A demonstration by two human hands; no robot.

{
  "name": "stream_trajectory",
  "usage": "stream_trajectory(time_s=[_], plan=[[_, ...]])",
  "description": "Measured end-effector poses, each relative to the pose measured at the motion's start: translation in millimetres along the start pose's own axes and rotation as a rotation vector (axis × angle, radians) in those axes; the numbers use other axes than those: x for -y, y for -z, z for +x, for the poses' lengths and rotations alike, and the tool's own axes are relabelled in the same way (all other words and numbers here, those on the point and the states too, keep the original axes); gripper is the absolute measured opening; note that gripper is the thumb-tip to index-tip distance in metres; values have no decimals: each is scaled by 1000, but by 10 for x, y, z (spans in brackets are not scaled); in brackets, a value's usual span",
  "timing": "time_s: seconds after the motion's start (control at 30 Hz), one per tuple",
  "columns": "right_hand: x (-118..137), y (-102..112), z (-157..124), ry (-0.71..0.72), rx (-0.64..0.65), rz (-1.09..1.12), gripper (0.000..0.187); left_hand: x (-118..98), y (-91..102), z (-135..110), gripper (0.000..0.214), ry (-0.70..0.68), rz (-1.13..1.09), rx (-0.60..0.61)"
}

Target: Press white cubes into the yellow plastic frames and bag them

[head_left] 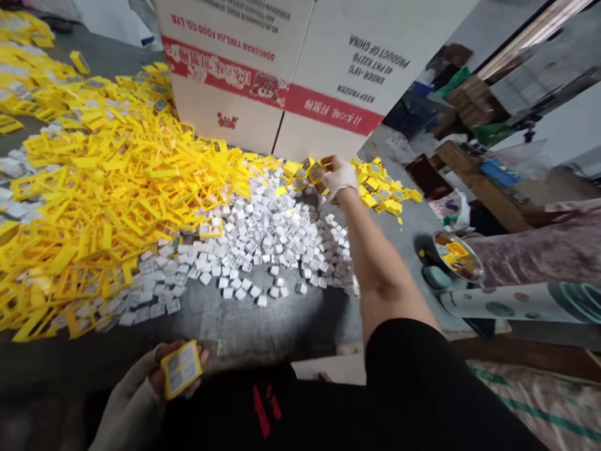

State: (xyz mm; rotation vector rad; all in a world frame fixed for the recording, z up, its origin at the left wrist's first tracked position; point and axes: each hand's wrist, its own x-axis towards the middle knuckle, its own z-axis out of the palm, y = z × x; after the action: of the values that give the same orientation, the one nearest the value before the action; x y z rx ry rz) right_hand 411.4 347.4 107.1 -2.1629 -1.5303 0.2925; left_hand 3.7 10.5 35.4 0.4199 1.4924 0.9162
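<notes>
My left hand [154,376], in a pale fingerless glove, is closed around a small yellow plastic frame [181,369] with whitish square pieces set in it, low at the front edge of the table. My right hand [340,176], gloved the same way, reaches far across the table. Its fingers are curled on a yellow piece with a grey face [315,174], partly hidden and blurred by motion. Beside that hand lies a group of similar filled yellow pieces [382,188]. Between my hands spreads a heap of small white square pieces [267,225].
A large pile of yellow frames [117,175] covers the left of the table [225,332]. White cartons with red bands [323,75] stand at the back. On the right are a metal bowl [474,263] with yellow pieces and a rolled patterned sheet [516,304].
</notes>
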Motion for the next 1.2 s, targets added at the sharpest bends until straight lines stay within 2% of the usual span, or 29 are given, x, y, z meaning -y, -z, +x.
stream_trajectory(time_s=[0.03,0.1,0.17,0.2,0.27,0.33,0.37,0.43,0.5,0.57,0.6,0.67,0.77,0.87,0.93,1.1,1.2], plan=[[-50,118,-244,31,35,28,40,-35,-15,-60,54,-10,-33,-27],[-154,351,-837,108,135,80,41,-105,-83,-154,55,-19,-153,1],[-215,538,-1501,369,343,144,39,-142,-168,-193,52,-82,-212,55],[-211,592,-1829,461,448,90,36,-139,-205,-198,51,-120,-227,79],[-125,579,-2410,580,581,-178,28,-94,-256,-204,50,-173,-247,155],[29,396,-2817,634,599,-412,23,-13,-283,-234,49,-184,-279,229],[111,264,-2940,641,575,-458,22,33,-289,-259,47,-175,-300,257],[236,5,-3036,604,546,-432,22,123,-283,-320,43,-139,-327,289],[264,-147,-2997,516,559,-286,20,199,-251,-380,40,-107,-327,296],[179,-151,-2906,432,556,-85,20,250,-198,-423,38,-88,-320,292],[105,-111,-2861,438,539,-2,24,266,-170,-436,38,-84,-321,291],[-56,-9,-2798,568,513,26,32,282,-130,-447,37,-84,-334,293],[-207,50,-2800,848,536,-219,53,276,-141,-449,35,-53,-350,294],[-173,2,-2932,916,483,-379,54,244,-205,-470,38,-22,-350,323],[-82,6,-3078,931,431,-322,52,218,-239,-498,42,-31,-349,374],[167,134,-3458,1043,420,114,61,180,-255,-591,43,-95,-342,446],[258,123,-3576,1075,400,175,61,164,-259,-655,42,-110,-333,446]])
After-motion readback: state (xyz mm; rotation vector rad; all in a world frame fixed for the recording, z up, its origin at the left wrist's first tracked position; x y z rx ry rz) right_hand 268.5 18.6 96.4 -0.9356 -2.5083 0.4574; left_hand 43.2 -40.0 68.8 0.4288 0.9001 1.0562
